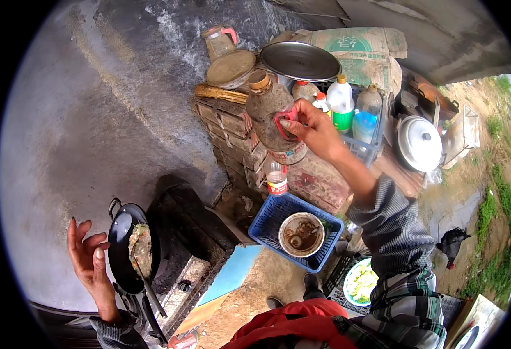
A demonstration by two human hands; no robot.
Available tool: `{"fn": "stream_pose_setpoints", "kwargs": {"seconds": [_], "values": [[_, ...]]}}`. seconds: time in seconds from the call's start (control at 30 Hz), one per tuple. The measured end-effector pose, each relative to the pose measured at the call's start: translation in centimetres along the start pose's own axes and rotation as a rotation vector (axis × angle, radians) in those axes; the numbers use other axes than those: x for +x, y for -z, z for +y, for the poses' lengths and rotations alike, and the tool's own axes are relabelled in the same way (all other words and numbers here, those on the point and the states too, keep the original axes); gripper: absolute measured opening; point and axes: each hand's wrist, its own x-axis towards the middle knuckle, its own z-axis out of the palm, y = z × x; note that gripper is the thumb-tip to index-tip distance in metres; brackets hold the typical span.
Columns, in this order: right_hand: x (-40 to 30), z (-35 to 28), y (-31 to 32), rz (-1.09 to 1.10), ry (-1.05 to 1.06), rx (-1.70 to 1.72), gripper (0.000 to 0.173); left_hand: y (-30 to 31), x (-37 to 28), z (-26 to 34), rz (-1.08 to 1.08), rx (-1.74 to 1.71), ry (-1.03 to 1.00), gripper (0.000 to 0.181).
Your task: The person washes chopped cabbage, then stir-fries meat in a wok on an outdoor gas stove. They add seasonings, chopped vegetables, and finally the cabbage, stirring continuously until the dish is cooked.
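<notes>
My right hand (310, 126) grips the red handle of a large, grimy plastic jug (266, 113) with a brownish cap. The jug is over the stacked boards, near a small clear bottle (276, 176) with a red and yellow label. My left hand (90, 257) is raised with its fingers apart and holds nothing. Beside it, a black wok (122, 244) sits on the stove at the lower left. Food (141, 248) lies in the wok, and a metal utensil (144, 283) rests in it with its handle over the rim.
A blue basket (262, 220) holds a pail of brown sauce (301, 235). Several bottles (340, 102) stand in a crate, near a round dark lid (300, 61) and a lidded pot (420, 143). Cut greens (360, 283) fill a bowl. A black chicken (452, 245) is outside at right.
</notes>
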Motion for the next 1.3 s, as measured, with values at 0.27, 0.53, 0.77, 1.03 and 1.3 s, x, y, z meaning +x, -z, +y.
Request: {"fn": "stream_pose_setpoints", "kwargs": {"seconds": [0.27,0.53,0.77,1.03,1.3], "values": [[11.5,18.3,0.7,0.297,-0.029,-0.032,0.012,19.3,-15.3,-3.3,0.595,0.534,0.315,0.028],[12.0,28.6,1.7,0.412,-0.176,-0.157,0.012,27.8,-35.0,-4.8,1.103,0.739,1.12,0.032],[8.2,29.3,3.5,0.337,-0.21,-0.509,0.036,31.7,-51.2,-8.5,1.276,0.452,1.575,0.036],[-10.5,-6.2,-25.3,-0.638,-0.052,-0.035,0.051,26.4,-48.1,-16.6,1.022,0.189,1.419,0.042],[-19.4,-10.0,-41.8,-1.088,0.137,-0.606,0.071,20.1,-41.8,-21.5,0.687,-0.347,1.171,0.033]]}}
